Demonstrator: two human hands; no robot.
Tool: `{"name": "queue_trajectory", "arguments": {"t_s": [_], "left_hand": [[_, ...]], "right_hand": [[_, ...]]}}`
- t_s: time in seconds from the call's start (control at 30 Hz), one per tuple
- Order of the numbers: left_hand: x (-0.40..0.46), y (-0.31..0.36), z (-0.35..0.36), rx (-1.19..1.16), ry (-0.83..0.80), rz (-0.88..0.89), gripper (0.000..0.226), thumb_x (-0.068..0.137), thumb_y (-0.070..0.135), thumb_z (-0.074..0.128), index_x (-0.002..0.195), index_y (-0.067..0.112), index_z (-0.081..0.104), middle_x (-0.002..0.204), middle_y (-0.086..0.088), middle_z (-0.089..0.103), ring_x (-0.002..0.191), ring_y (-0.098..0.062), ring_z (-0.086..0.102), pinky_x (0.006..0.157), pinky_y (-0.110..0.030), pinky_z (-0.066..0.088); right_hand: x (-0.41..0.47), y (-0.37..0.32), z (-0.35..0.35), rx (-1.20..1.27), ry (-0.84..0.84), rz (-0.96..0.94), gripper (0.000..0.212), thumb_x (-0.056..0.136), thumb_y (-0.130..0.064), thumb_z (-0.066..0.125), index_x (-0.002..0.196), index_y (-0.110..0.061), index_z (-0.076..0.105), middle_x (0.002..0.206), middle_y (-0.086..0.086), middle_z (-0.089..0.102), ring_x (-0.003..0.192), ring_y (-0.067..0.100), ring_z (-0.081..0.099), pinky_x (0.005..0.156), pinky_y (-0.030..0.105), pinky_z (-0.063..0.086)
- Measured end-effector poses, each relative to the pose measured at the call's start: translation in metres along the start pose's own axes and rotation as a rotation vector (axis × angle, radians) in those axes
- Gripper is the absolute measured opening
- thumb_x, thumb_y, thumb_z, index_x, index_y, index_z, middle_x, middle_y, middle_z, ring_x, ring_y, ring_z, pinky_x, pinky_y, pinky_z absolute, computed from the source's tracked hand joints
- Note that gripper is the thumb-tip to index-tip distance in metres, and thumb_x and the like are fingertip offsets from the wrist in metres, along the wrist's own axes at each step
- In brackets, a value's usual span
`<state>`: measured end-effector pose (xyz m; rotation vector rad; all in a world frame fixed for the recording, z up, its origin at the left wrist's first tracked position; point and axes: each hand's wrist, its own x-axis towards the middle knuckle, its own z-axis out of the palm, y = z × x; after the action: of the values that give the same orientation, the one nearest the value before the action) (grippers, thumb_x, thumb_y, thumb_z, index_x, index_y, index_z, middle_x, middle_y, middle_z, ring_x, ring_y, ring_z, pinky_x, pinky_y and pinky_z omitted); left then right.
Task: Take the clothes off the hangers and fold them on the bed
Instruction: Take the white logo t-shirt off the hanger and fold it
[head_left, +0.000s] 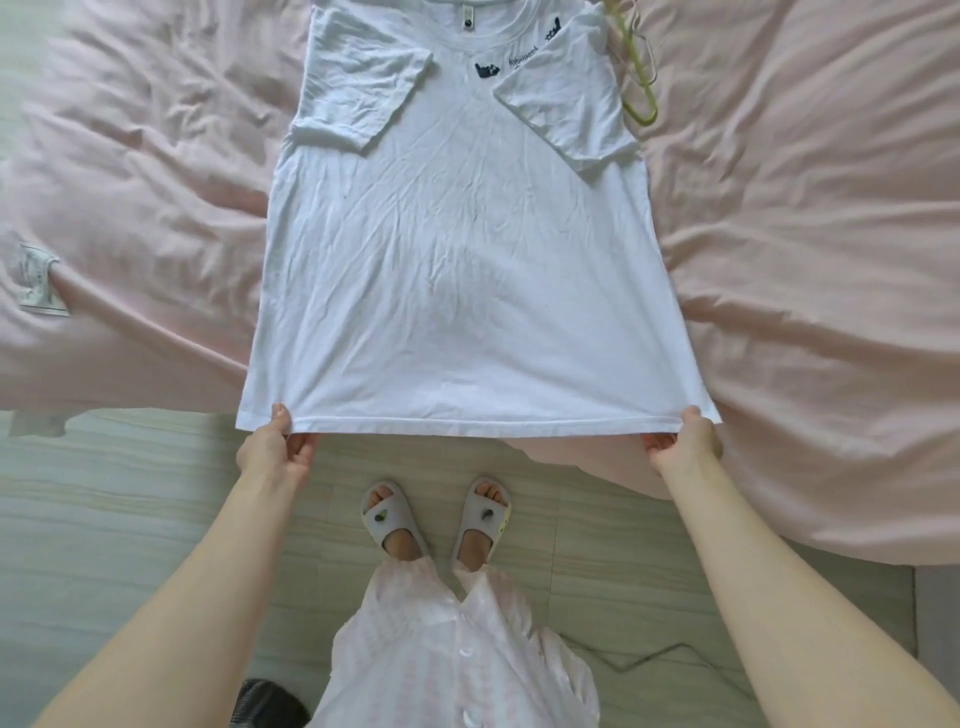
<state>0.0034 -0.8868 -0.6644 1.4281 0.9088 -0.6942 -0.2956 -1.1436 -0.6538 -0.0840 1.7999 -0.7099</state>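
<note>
The pink bed (810, 218) is covered by a white T-shirt (462, 270), spread flat and already off its green hanger (636, 78), with both sleeves turned inward. The hem is pinched by the left hand (272, 447) and the right hand (685, 441), so the lengthwise folds are judged still undone.

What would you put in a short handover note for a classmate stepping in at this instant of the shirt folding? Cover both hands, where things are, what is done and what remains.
Left hand: pinches the hem's left corner.
Right hand: pinches the hem's right corner.
White T-shirt: flat on the pink bed cover, hem at the bed's edge, both sleeves folded inward.
Green hanger: on the bed by the shirt's right shoulder, shirt already off it.
Left: probably fold the hem up toward the collar to finish.
</note>
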Motion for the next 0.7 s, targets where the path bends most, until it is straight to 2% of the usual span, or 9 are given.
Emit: {"name": "queue_trajectory", "arguments": {"t_s": [0.07, 0.17, 0.3, 0.4, 0.47, 0.5, 0.57, 0.63, 0.7], "left_hand": [[-0.009, 0.004, 0.003, 0.02, 0.048, 0.039, 0.017, 0.092, 0.011, 0.06, 0.108, 0.009, 0.057, 0.089, 0.0, 0.063, 0.075, -0.013, 0.063, 0.085, -0.035, 0.054], [-0.037, 0.017, 0.012, 0.041, 0.079, 0.13, 0.008, 0.094, 0.007, 0.055, 0.101, 0.004, 0.055, 0.089, -0.006, 0.06, 0.072, -0.016, 0.06, 0.082, -0.039, 0.052], [-0.058, 0.044, 0.031, -0.052, 0.007, 0.139, 0.027, 0.096, 0.004, 0.048, 0.122, 0.003, 0.049, 0.087, -0.008, 0.058, 0.075, -0.019, 0.06, 0.087, -0.04, 0.052], [-0.069, 0.074, 0.054, -0.105, -0.092, 0.146, 0.022, 0.095, 0.006, 0.046, 0.116, 0.003, 0.053, 0.089, -0.011, 0.059, 0.071, -0.018, 0.059, 0.058, -0.026, 0.056], [-0.076, 0.095, 0.076, -0.134, -0.133, 0.185, 0.006, 0.094, 0.003, 0.047, 0.094, 0.007, 0.052, 0.087, -0.013, 0.057, 0.069, -0.02, 0.058, 0.048, -0.025, 0.054], [-0.08, 0.109, 0.09, -0.145, -0.149, 0.204, 0.009, 0.093, 0.002, 0.048, 0.086, 0.008, 0.049, 0.085, -0.014, 0.055, 0.067, -0.02, 0.057, 0.046, -0.026, 0.054], [-0.093, 0.132, 0.115, -0.163, -0.175, 0.232, 0.013, 0.091, 0.002, 0.051, 0.081, 0.007, 0.046, 0.083, -0.014, 0.055, 0.065, -0.019, 0.057, 0.049, -0.029, 0.056], [-0.098, 0.153, 0.139, -0.186, -0.186, 0.255, 0.013, 0.089, 0.001, 0.055, 0.08, 0.005, 0.046, 0.082, -0.014, 0.054, 0.066, -0.02, 0.058, 0.058, -0.032, 0.059], [-0.095, 0.174, 0.164, -0.23, -0.208, 0.249, 0.01, 0.088, 0.001, 0.056, 0.084, 0.003, 0.047, 0.082, -0.017, 0.053, 0.069, -0.025, 0.059, 0.063, -0.036, 0.059]], "right_hand": [[-0.011, -0.007, -0.001, -0.008, 0.04, -0.051, 0.023, 0.094, -0.013, 0.052, 0.117, -0.01, 0.052, 0.081, 0.004, 0.054, 0.067, 0.018, 0.056, 0.061, 0.035, 0.052], [-0.035, -0.021, -0.001, -0.041, 0.043, -0.11, 0.027, 0.093, -0.01, 0.051, 0.12, -0.008, 0.053, 0.079, 0.002, 0.052, 0.066, 0.016, 0.053, 0.067, 0.034, 0.053], [-0.058, -0.04, 0.005, -0.049, 0.011, -0.134, 0.017, 0.09, -0.007, 0.053, 0.107, -0.012, 0.054, 0.078, 0.002, 0.053, 0.066, 0.015, 0.055, 0.075, 0.034, 0.054], [-0.075, -0.066, 0.026, -0.043, -0.011, -0.181, 0.015, 0.088, -0.008, 0.055, 0.101, -0.014, 0.055, 0.078, 0.001, 0.054, 0.065, 0.016, 0.055, 0.062, 0.031, 0.051], [-0.085, -0.086, 0.047, -0.069, -0.026, -0.22, 0.003, 0.087, -0.012, 0.055, 0.089, -0.011, 0.055, 0.077, 0.002, 0.054, 0.065, 0.016, 0.055, 0.065, 0.032, 0.051], [-0.091, -0.096, 0.06, -0.078, -0.041, -0.237, 0.006, 0.086, -0.014, 0.055, 0.082, -0.011, 0.053, 0.077, 0.003, 0.053, 0.065, 0.017, 0.055, 0.067, 0.032, 0.053], [-0.099, -0.114, 0.083, -0.078, -0.048, -0.271, 0.009, 0.087, -0.017, 0.053, 0.082, -0.009, 0.052, 0.077, 0.005, 0.053, 0.064, 0.017, 0.055, 0.069, 0.033, 0.054], [-0.105, -0.13, 0.106, -0.028, -0.066, -0.285, 0.01, 0.089, -0.017, 0.05, 0.09, -0.007, 0.051, 0.071, 0.006, 0.057, 0.057, 0.016, 0.057, 0.057, 0.027, 0.055], [-0.113, -0.148, 0.129, 0.009, -0.088, -0.3, 0.016, 0.092, -0.017, 0.047, 0.08, -0.007, 0.047, 0.046, 0.003, 0.059, 0.039, 0.01, 0.056, 0.042, 0.021, 0.05]]}}
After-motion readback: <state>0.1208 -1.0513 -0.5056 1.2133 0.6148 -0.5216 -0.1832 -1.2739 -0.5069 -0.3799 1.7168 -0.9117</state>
